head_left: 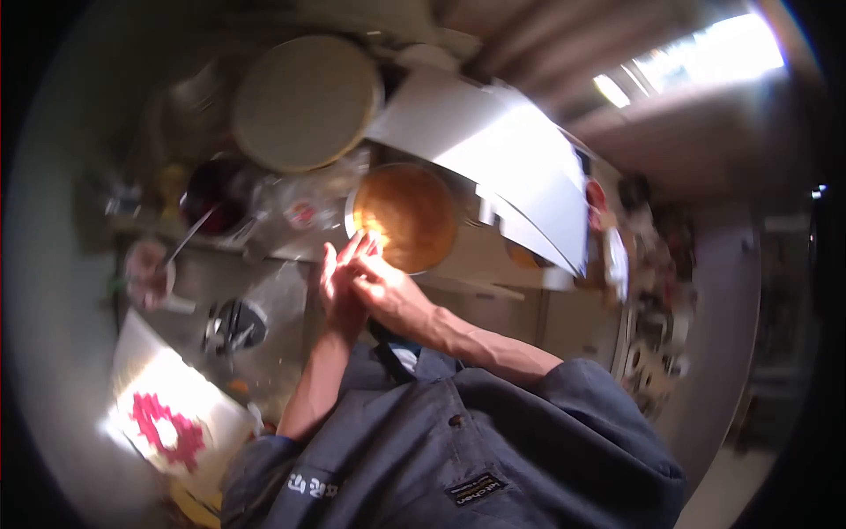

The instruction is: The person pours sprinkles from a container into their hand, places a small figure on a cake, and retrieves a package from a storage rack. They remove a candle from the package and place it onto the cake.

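Observation:
My two hands meet at the near edge of a round pan (412, 207) with an orange-brown inside. My left hand (338, 289) is turned up, its fingers stretched out and partly covered. Across its palm lies my right hand (385, 286), with the fingers bent and pressed together. Whether anything small sits between the hands is hidden by the fingers and the glare. Bright sunlight falls on the fingertips and on the pan's near left side.
A large round pale board or lid (308, 103) lies beyond the pan. White panels (493, 145) stand at its right. To the left are a dark bowl (214, 196), a pinkish container (150, 273) and a pale board (198, 388) bearing pink-red pieces (166, 432).

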